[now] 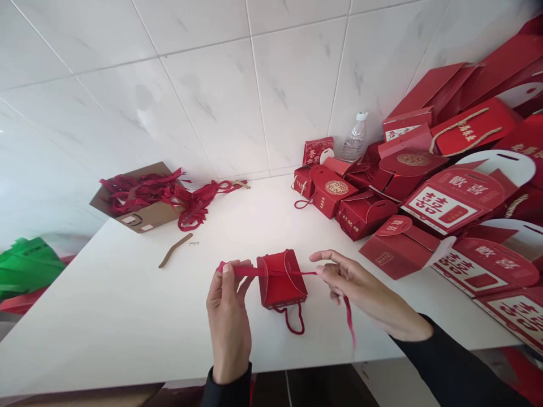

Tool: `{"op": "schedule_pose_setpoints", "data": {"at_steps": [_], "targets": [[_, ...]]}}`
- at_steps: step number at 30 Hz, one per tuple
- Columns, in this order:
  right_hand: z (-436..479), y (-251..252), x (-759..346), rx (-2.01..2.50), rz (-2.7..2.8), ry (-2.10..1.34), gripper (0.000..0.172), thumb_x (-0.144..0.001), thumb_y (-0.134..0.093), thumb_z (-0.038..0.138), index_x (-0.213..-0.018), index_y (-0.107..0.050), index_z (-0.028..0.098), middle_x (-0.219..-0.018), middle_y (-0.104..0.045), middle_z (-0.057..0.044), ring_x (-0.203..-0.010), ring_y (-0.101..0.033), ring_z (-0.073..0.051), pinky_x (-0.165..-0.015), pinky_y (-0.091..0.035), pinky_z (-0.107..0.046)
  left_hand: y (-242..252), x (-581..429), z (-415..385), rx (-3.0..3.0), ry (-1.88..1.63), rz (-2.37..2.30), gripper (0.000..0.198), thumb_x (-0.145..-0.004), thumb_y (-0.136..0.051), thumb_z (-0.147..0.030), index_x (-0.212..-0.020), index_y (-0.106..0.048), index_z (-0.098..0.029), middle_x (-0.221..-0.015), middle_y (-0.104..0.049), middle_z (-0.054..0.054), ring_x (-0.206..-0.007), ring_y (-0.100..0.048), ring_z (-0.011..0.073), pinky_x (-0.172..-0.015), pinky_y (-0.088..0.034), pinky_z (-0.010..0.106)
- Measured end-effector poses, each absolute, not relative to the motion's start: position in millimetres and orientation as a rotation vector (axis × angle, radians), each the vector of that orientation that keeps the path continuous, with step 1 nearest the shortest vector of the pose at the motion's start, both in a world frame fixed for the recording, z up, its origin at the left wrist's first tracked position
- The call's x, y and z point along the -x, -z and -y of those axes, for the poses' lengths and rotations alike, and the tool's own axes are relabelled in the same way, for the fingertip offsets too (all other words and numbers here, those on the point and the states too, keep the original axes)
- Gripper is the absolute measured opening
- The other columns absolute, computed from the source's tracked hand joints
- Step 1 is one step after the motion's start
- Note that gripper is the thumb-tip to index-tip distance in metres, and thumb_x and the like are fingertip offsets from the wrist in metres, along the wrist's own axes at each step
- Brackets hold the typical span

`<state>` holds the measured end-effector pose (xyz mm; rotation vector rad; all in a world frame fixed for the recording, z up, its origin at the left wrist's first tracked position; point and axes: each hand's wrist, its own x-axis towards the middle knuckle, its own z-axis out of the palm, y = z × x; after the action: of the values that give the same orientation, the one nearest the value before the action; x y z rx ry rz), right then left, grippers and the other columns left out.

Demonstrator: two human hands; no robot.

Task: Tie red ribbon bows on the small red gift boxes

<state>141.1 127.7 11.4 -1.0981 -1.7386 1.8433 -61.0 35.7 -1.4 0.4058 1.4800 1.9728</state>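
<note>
A small red gift box lies on the white table in front of me, its dark red cord handle looped toward the near edge. A red ribbon stretches across the top of the box. My left hand pinches the ribbon's left end between thumb and fingers, just beside the box. On the other side, my right hand grips the ribbon between thumb and fingers, index finger raised. The ribbon's loose tail hangs below the right hand and is slightly blurred.
At the left stands a cardboard box full of red ribbons, some spilling over its side. A brown strip lies nearer. Many red gift boxes crowd the right side, with a plastic bottle behind them against the tiled wall.
</note>
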Motion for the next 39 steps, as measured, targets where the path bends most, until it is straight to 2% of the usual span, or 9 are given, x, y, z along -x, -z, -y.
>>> {"op": "schedule_pose_setpoints", "data": {"at_steps": [6,9,13,17,22,25,31,35,39], "targets": [[-142.3,-20.8,-146.2,1.121,2.066,-1.647,0.034,-0.096,-0.056,0.052,-0.086,-0.061,0.021,-0.063,-0.036,0.007,-0.052,-0.032,-0.01,-0.047,-0.027,-0.023,-0.9,64.3,-37.2,-0.515,-2.025,-1.418,0.024,-0.092,-0.063,-0.041,-0.087,-0.072,-0.02,-0.095,-0.07,0.003,-0.097,-0.066,0.0173,-0.093,-0.054,0.033],[-149.8,-32.7,-140.1,1.036,2.107,-1.528,0.033,-0.099,-0.052,0.051,-0.09,-0.064,0.021,-0.067,-0.046,0.006,-0.055,-0.039,-0.012,-0.05,-0.032,-0.024,-9.5,65.2,-43.4,-0.69,-1.927,-1.42,0.025,-0.096,-0.057,-0.044,-0.099,-0.069,-0.022,-0.083,-0.071,0.002,-0.091,-0.068,0.0199,-0.094,-0.052,0.039],[-157.9,-53.7,-118.6,0.901,2.177,-1.303,0.018,-0.098,-0.057,0.035,-0.094,-0.066,0.021,-0.086,-0.066,0.001,-0.076,-0.06,-0.015,-0.068,-0.046,-0.026,-23.4,63.0,-55.9,-1.072,-1.557,-1.656,0.037,-0.097,-0.051,-0.046,-0.075,-0.066,-0.021,-0.063,-0.06,0.001,-0.094,-0.066,0.0224,-0.086,-0.05,0.032],[-159.0,-76.2,-89.6,0.731,2.247,-1.167,0.006,-0.094,-0.061,0.021,-0.095,-0.067,0.02,-0.093,-0.072,0.0,-0.082,-0.066,-0.015,-0.075,-0.048,-0.025,-27.8,53.7,-65.9,-1.348,-1.151,-1.662,0.02,-0.092,-0.056,-0.037,-0.089,-0.066,-0.02,-0.072,-0.063,0.0,-0.066,-0.057,0.0157,-0.06,-0.044,0.026],[-167.7,-81.0,-75.4,0.395,2.34,-1.342,0.038,-0.105,-0.049,0.029,-0.142,-0.047,0.021,-0.107,-0.071,-0.003,-0.098,-0.066,-0.015,-0.087,-0.049,-0.027,-24.1,52.1,-69.2,-1.165,-1.258,-1.642,0.038,-0.093,-0.051,-0.05,-0.069,-0.053,-0.02,-0.059,-0.05,-0.001,-0.052,-0.042,0.0118,-0.048,-0.031,0.024],[-177.1,-64.4,-82.7,0.424,2.35,-1.416,0.045,-0.106,-0.043,0.025,-0.15,-0.036,0.018,-0.113,-0.069,-0.006,-0.106,-0.064,-0.015,-0.09,-0.05,-0.029,-25.8,56.7,-65.8,-1.095,-1.232,-1.598,0.051,-0.092,-0.049,-0.059,-0.059,-0.043,-0.02,-0.054,-0.039,-0.003,-0.048,-0.03,0.0096,-0.046,-0.021,0.025],[-176.9,-45.3,-95.9,0.607,2.378,-1.125,0.024,-0.095,-0.061,0.021,-0.118,-0.066,0.02,-0.114,-0.071,-0.005,-0.103,-0.066,-0.019,-0.09,-0.05,-0.03,-29.3,60.2,-62.3,-1.028,-1.265,-1.52,0.044,-0.095,-0.051,-0.048,-0.063,-0.057,-0.019,-0.067,-0.057,0.001,-0.063,-0.048,0.0131,-0.058,-0.036,0.025],[-167.0,-54.7,-104.7,0.661,2.309,-1.071,0.018,-0.088,-0.06,0.006,-0.094,-0.07,0.02,-0.096,-0.072,0.0,-0.087,-0.067,-0.015,-0.078,-0.049,-0.026,-31.7,62.2,-62.6,-1.008,-1.286,-1.449,0.035,-0.096,-0.052,-0.047,-0.086,-0.072,-0.019,-0.081,-0.068,0.004,-0.078,-0.059,0.0169,-0.07,-0.045,0.026],[-160.1,-57.7,-113.0,0.602,2.379,-1.351,0.008,-0.096,-0.061,0.026,-0.096,-0.069,0.023,-0.099,-0.07,-0.001,-0.091,-0.065,-0.017,-0.076,-0.048,-0.026,-31.9,67.0,-59.2,-1.001,-1.223,-1.364,0.025,-0.09,-0.065,-0.038,-0.1,-0.076,-0.018,-0.096,-0.074,0.007,-0.083,-0.066,0.0181,-0.073,-0.05,0.027]]}}
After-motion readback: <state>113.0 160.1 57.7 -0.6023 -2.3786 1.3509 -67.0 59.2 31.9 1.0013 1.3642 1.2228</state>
